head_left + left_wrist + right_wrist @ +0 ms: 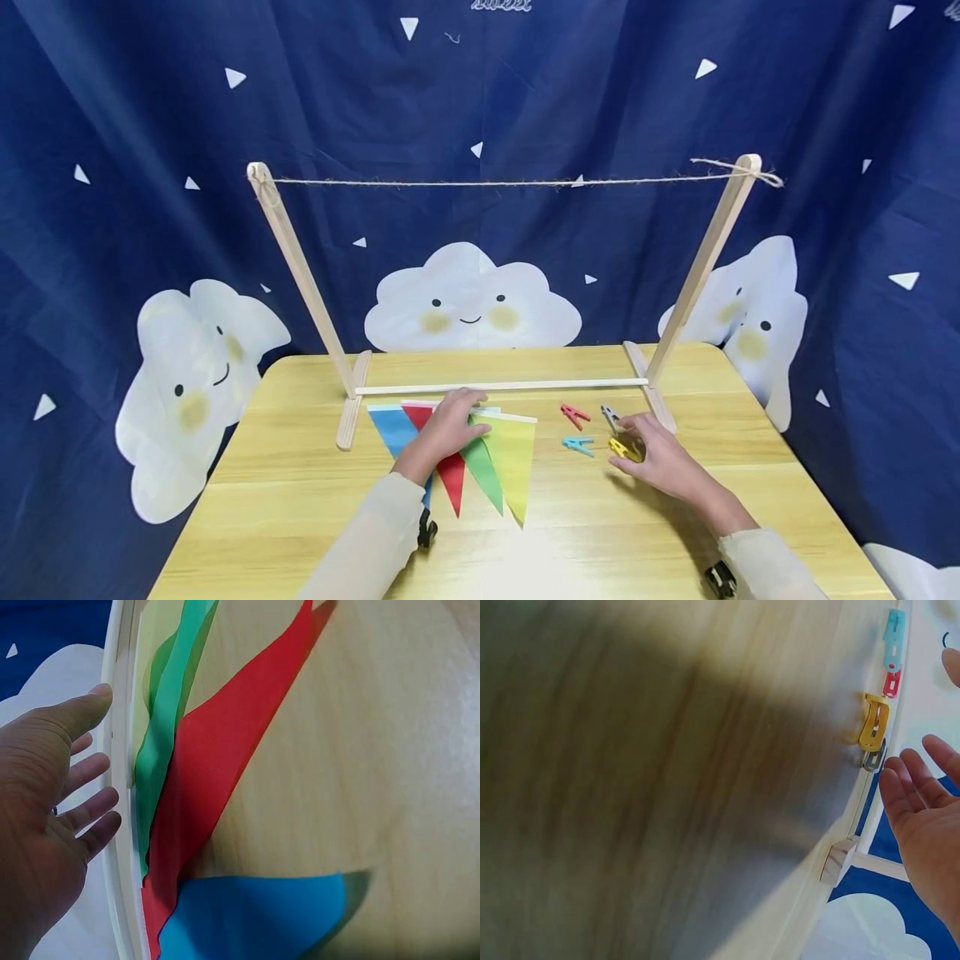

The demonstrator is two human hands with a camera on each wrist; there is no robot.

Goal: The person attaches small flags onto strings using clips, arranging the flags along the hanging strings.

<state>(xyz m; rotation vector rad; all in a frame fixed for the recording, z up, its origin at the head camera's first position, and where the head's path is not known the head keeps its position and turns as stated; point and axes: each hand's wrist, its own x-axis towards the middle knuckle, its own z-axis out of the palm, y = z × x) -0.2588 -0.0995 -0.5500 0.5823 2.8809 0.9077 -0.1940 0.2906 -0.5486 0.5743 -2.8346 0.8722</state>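
Four triangular pennants fan out and overlap on the table: blue [392, 427], red [452, 483], green [482, 472] and yellow [513, 458], each with a white top band. Over the red and green ones hovers my left hand [448, 423], its fingers spread with nothing in them in the left wrist view. Small clothespins lie to the right: red [575, 415], light blue [578, 445], grey [609, 416] and yellow [628, 452]. My right hand [666, 460] reaches around the yellow clothespin with thumb and fingers apart, fingertips close to the grey one.
Behind the pennants stands a wooden frame with a left post [303, 275], a right post [701, 267] and a low white rod [502, 386]. A twine line [480, 182] runs between the post tops. A dark blue curtain [480, 100] hangs behind the wooden table [300, 483].
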